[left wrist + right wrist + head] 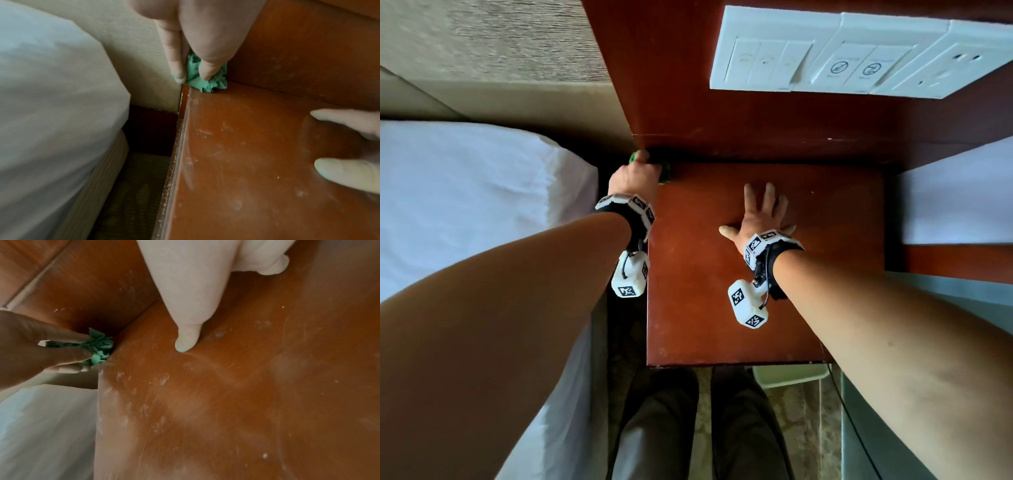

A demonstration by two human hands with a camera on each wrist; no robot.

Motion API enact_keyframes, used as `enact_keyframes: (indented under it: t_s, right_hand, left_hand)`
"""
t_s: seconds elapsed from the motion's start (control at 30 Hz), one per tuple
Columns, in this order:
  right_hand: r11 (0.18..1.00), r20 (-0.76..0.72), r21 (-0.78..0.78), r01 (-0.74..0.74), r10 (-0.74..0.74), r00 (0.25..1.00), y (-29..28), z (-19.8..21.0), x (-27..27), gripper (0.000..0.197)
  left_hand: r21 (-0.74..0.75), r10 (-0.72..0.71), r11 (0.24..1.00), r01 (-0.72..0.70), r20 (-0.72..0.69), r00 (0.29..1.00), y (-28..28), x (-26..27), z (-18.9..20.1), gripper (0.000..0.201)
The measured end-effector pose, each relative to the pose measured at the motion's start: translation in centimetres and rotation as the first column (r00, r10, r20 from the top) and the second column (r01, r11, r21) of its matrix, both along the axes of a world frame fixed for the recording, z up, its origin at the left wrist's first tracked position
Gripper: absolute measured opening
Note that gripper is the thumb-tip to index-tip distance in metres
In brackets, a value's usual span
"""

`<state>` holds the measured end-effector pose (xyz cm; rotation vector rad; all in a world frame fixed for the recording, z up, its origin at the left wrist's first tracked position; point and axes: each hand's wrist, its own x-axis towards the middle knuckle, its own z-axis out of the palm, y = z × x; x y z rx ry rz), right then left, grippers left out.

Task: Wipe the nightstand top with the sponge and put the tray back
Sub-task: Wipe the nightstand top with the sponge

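Note:
My left hand [635, 174] grips a crumpled green sponge [202, 81] and presses it into the far left corner of the reddish-brown nightstand top [825, 274], right against the wooden back panel. The same sponge [100, 347] shows between my left fingers [61, 353] in the right wrist view. My right hand [760, 219] lies flat on the middle of the top with fingers spread, holding nothing. Its fingertips [339, 173] show at the right edge of the left wrist view. The top [226, 402] carries pale smears and specks. No tray is clearly in view.
A white-sheeted bed [465, 205] lies close on the left, another white surface [955, 195] on the right. A white switch and socket panel [859, 58] sits on the wooden wall panel above. A pale bin-like container [791, 375] stands on the floor by my legs.

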<state>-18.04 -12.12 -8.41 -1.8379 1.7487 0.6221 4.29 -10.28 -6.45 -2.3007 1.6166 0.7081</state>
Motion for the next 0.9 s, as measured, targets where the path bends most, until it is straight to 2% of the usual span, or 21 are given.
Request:
enact_keyframes:
  t_s: [0.07, 0.17, 0.33, 0.43, 0.5, 0.73, 0.9]
  right_hand:
    - [1.000, -0.004, 0.001, -0.002, 0.002, 1.000, 0.0, -0.1, 0.0, 0.098]
    - [1.000, -0.010, 0.002, -0.009, 0.009, 1.000, 0.0, -0.2, 0.1, 0.098]
    - [1.000, -0.010, -0.009, -0.010, 0.010, 1.000, 0.2, -0.3, 0.2, 0.099]
    - [1.000, -0.006, -0.014, -0.005, 0.005, 1.000, 0.2, -0.2, 0.2, 0.099]
    - [1.000, -0.002, -0.011, -0.005, 0.005, 1.000, 0.2, -0.3, 0.2, 0.099]
    - [1.000, 0.011, 0.005, -0.006, 0.006, 1.000, 0.0, -0.5, -0.1, 0.098]
    - [1.000, -0.019, 0.017, -0.018, 0.019, 1.000, 0.0, -0.5, 0.1, 0.099]
  left_hand:
    - [-0.036, 0.112, 0.993, -0.113, -0.023, 0.993, 0.3, 0.3, -0.3, 0.042]
    - [-0.098, 0.189, 0.976, -0.193, -0.051, 0.981, 0.2, -0.2, -0.8, 0.039]
    - [-0.160, 0.131, 0.976, -0.144, -0.095, 0.987, -0.7, -2.9, -0.5, 0.042]
    - [-0.153, 0.043, 0.986, -0.064, -0.138, 0.990, -1.4, -4.7, -0.6, 0.047]
    - [-0.133, 0.035, 0.990, -0.055, -0.147, 0.989, -1.7, -5.2, -0.6, 0.053]
    - [-0.093, 0.090, 0.990, -0.104, -0.138, 0.986, -0.2, -1.6, -0.7, 0.052]
    - [-0.080, 0.078, 0.992, -0.094, -0.183, 0.980, 3.2, -1.8, -1.0, 0.046]
